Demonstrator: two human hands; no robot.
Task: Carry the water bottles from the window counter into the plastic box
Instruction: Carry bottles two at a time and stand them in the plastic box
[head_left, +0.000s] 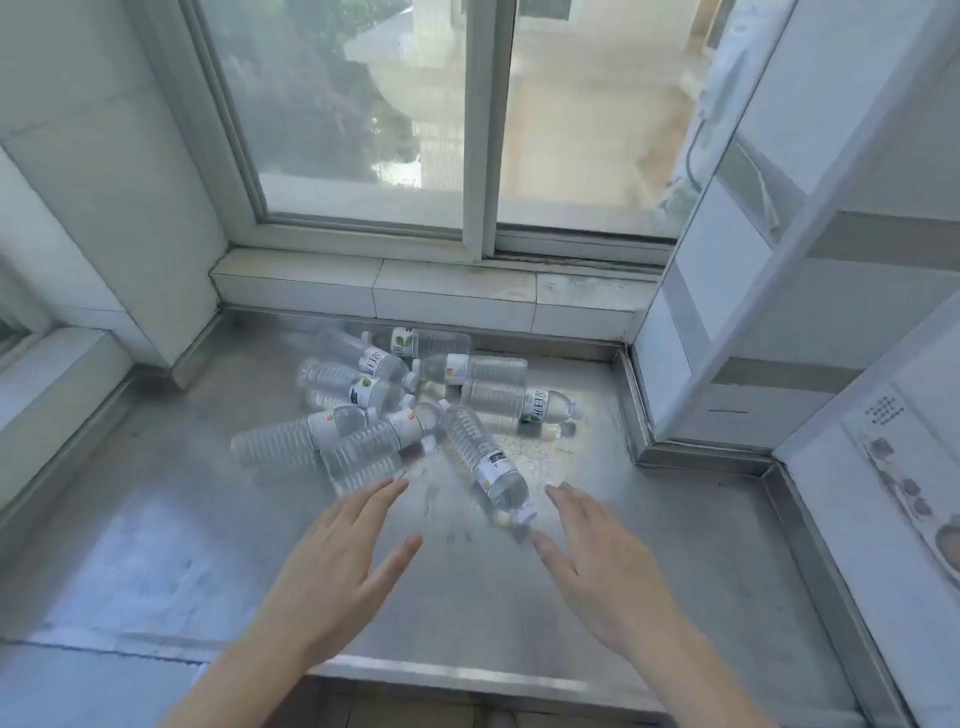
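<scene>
Several clear water bottles with white labels lie in a heap (395, 400) on the steel window counter (156, 519). The nearest bottle (485, 460) points its cap toward me. My left hand (343, 566) hovers over the counter, fingers straight, its tips just short of the heap's front bottles. My right hand (597, 566) is spread open to the right of the nearest bottle's cap, thumb close to it. Neither hand holds anything. No plastic box is in view.
A sliding window (467, 130) and a tiled sill (452, 296) close off the back. White tiled walls (753, 312) box the counter in on the right and left. The counter's front edge (441, 675) runs below my wrists.
</scene>
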